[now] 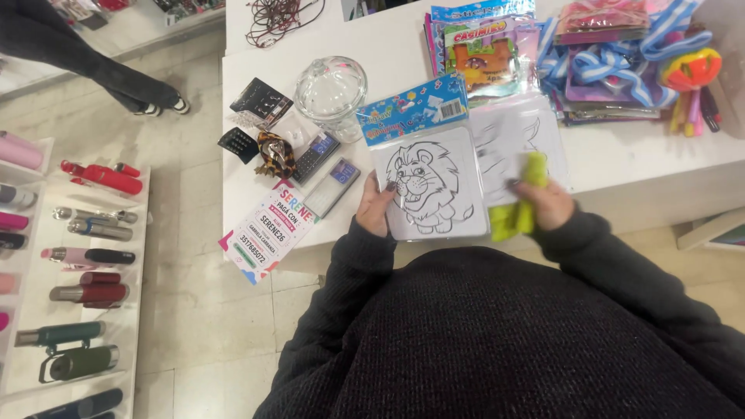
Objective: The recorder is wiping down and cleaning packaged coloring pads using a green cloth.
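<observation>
The left hand [375, 209] pinches the left edge of the lion colouring pack [429, 182], fingers closed on it, at the white counter's [621, 155] near edge. Just right, the right hand [549, 203] clutches a yellow-green cloth [518, 209]. Beyond the grip stands a glass lidded jar [331, 91]; a careless sweep of the pack might knock it.

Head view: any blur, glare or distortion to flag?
Head view: light is even and soft, shadows faint. Right hand and its yellow-green cloth are slightly motion-smeared; left hand and the lion colouring pack stay sharp. Mild glare on the glass lidded bowl and the plastic packets. Wide lens bends the white counter edges and the bottle shelf.
</observation>
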